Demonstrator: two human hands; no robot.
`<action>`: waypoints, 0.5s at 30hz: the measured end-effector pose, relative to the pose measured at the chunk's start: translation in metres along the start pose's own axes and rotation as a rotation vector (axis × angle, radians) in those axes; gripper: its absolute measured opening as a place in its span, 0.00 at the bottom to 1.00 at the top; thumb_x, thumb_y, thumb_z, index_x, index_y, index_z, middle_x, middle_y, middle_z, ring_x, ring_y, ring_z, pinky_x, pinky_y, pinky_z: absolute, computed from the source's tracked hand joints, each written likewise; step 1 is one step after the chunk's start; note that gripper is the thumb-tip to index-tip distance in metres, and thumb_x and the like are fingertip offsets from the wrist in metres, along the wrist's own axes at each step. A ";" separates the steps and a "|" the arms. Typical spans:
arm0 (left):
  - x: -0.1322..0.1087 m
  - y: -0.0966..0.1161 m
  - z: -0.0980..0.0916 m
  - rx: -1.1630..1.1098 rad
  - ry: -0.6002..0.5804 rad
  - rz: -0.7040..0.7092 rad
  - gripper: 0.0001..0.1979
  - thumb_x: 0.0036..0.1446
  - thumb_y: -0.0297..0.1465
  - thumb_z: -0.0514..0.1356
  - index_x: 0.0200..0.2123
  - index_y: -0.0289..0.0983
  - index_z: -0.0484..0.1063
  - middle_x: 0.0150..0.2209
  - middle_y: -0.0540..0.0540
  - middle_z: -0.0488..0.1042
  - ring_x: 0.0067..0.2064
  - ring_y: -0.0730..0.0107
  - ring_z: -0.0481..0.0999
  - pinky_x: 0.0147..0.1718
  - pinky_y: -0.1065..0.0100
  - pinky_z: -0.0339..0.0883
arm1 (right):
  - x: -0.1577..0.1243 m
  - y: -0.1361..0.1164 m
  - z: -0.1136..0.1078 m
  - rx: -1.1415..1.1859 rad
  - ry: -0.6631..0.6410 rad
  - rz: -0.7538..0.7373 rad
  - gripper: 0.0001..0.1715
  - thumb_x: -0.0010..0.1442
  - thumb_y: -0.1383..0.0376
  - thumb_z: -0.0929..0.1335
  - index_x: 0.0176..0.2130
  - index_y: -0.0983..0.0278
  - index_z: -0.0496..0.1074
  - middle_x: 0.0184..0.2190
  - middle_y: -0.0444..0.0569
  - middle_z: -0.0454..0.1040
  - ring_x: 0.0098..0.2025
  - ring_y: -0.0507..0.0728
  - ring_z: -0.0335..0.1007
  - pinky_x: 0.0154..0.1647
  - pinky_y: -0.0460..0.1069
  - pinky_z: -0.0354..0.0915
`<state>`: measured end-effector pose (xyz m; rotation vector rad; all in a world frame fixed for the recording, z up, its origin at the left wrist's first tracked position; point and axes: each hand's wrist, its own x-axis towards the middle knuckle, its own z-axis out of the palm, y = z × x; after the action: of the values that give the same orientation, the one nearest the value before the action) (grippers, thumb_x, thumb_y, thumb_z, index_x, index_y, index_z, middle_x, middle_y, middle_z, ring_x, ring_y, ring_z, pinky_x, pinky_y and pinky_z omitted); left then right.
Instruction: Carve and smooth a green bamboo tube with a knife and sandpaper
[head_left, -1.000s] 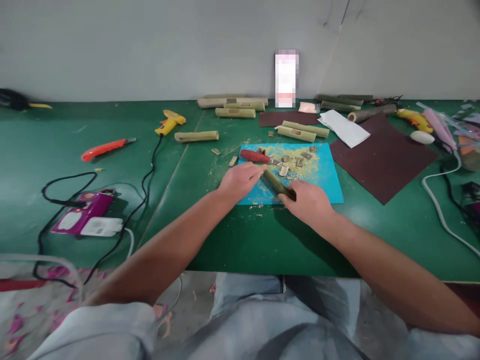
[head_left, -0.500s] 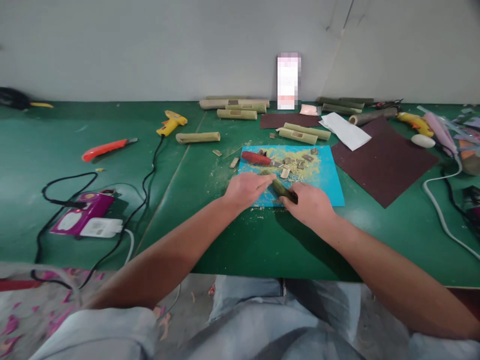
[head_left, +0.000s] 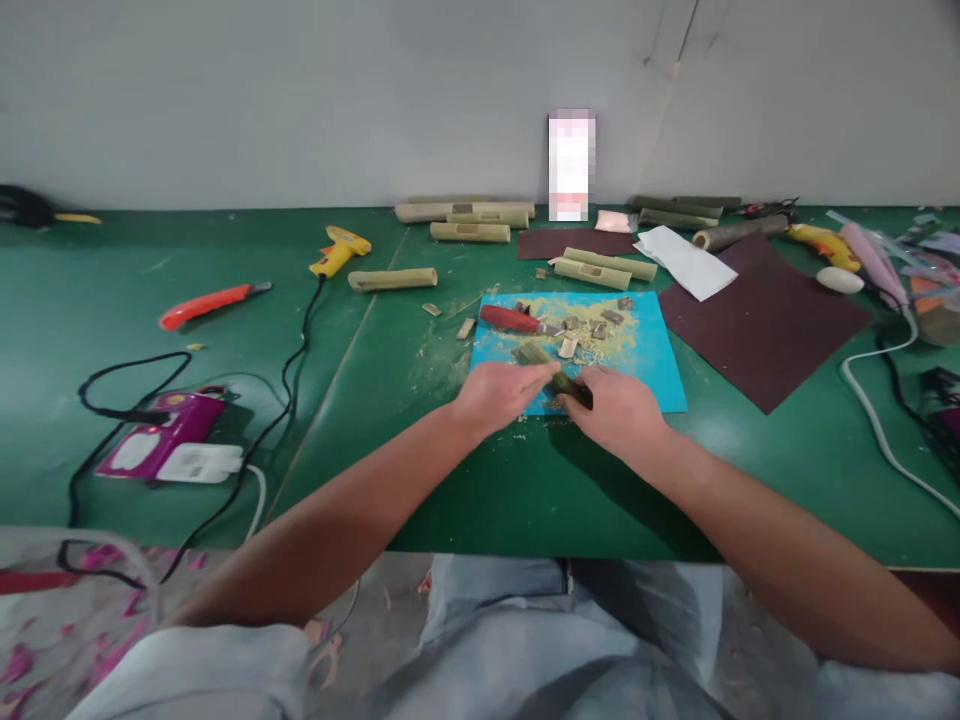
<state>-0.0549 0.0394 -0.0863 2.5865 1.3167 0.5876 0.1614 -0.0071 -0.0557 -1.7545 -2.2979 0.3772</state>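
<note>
Both my hands meet over the near edge of a blue cutting mat [head_left: 652,370] on the green table. My right hand [head_left: 619,405] is closed round the near end of a dark green bamboo piece [head_left: 541,362] that points away to the left. My left hand [head_left: 501,393] pinches the same piece at its middle. Just beyond them on the mat lie a red-handled knife [head_left: 511,319], yellowish sawdust and several small cut bamboo chips [head_left: 592,330].
Several pale bamboo tubes [head_left: 391,279] lie further back, with a yellow glue gun [head_left: 339,248], an orange utility knife [head_left: 204,303], dark sandpaper sheets [head_left: 765,315], white paper [head_left: 684,261], a purple power strip [head_left: 169,445] with black cables at left, and tools at far right.
My left hand has slid back along the bamboo piece toward my right hand, and both hands have drawn slightly nearer to the table's front edge. More of the piece's far end shows.
</note>
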 end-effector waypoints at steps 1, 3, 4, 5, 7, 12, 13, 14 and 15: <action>0.000 0.001 0.000 -0.003 0.019 -0.020 0.19 0.69 0.39 0.51 0.54 0.42 0.76 0.41 0.44 0.83 0.38 0.65 0.81 0.40 0.67 0.74 | 0.000 0.000 0.000 -0.003 0.001 0.004 0.15 0.63 0.54 0.66 0.36 0.62 0.72 0.37 0.50 0.78 0.35 0.58 0.73 0.28 0.52 0.53; 0.000 0.003 -0.001 0.004 0.063 -0.048 0.19 0.69 0.39 0.50 0.53 0.42 0.77 0.44 0.44 0.82 0.41 0.63 0.81 0.42 0.66 0.75 | 0.000 0.000 0.000 -0.004 0.004 0.011 0.15 0.63 0.54 0.66 0.36 0.62 0.72 0.36 0.50 0.78 0.34 0.58 0.73 0.28 0.52 0.53; 0.000 0.004 -0.001 0.019 0.051 -0.039 0.20 0.69 0.39 0.50 0.54 0.41 0.77 0.42 0.44 0.83 0.39 0.63 0.81 0.42 0.64 0.75 | 0.000 -0.001 -0.001 -0.003 0.007 0.009 0.14 0.63 0.54 0.66 0.36 0.62 0.72 0.36 0.50 0.78 0.34 0.58 0.73 0.28 0.52 0.53; 0.000 0.005 -0.001 0.035 0.024 -0.018 0.20 0.69 0.39 0.50 0.55 0.42 0.76 0.38 0.44 0.83 0.36 0.63 0.81 0.40 0.64 0.75 | 0.000 -0.001 -0.001 -0.001 0.007 0.005 0.14 0.63 0.54 0.66 0.36 0.62 0.72 0.36 0.50 0.78 0.34 0.58 0.73 0.28 0.52 0.53; 0.001 0.006 0.000 0.047 -0.005 0.005 0.20 0.69 0.40 0.50 0.55 0.42 0.76 0.34 0.45 0.82 0.34 0.63 0.81 0.39 0.63 0.75 | 0.000 -0.001 -0.001 -0.003 -0.002 0.003 0.14 0.63 0.54 0.66 0.35 0.62 0.72 0.36 0.50 0.78 0.35 0.58 0.73 0.28 0.52 0.53; 0.003 0.005 0.002 0.009 0.047 -0.015 0.19 0.69 0.39 0.51 0.54 0.41 0.77 0.40 0.43 0.82 0.38 0.60 0.82 0.41 0.62 0.75 | 0.000 -0.001 0.000 -0.017 0.000 0.013 0.15 0.64 0.54 0.65 0.36 0.62 0.72 0.37 0.50 0.78 0.35 0.58 0.73 0.28 0.51 0.52; 0.003 0.006 0.003 0.012 0.009 0.004 0.19 0.69 0.40 0.51 0.54 0.42 0.77 0.37 0.43 0.82 0.35 0.60 0.81 0.38 0.62 0.75 | 0.000 -0.001 0.000 -0.017 0.000 0.004 0.15 0.64 0.54 0.65 0.36 0.62 0.72 0.37 0.50 0.78 0.35 0.58 0.73 0.28 0.51 0.52; 0.002 0.006 0.003 0.012 -0.016 0.010 0.19 0.69 0.40 0.51 0.54 0.43 0.76 0.35 0.43 0.82 0.33 0.60 0.81 0.36 0.63 0.75 | 0.000 -0.001 0.000 -0.016 0.000 -0.001 0.14 0.64 0.54 0.65 0.36 0.62 0.71 0.37 0.50 0.78 0.35 0.58 0.73 0.28 0.51 0.52; 0.002 0.006 0.002 0.005 -0.014 -0.001 0.19 0.69 0.41 0.51 0.54 0.43 0.77 0.35 0.44 0.82 0.33 0.61 0.81 0.36 0.63 0.75 | 0.000 -0.001 0.000 -0.014 0.001 -0.002 0.14 0.64 0.54 0.65 0.36 0.62 0.71 0.36 0.50 0.78 0.34 0.58 0.73 0.28 0.51 0.52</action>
<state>-0.0486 0.0376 -0.0860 2.5896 1.3168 0.5658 0.1609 -0.0076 -0.0555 -1.7579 -2.3073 0.3597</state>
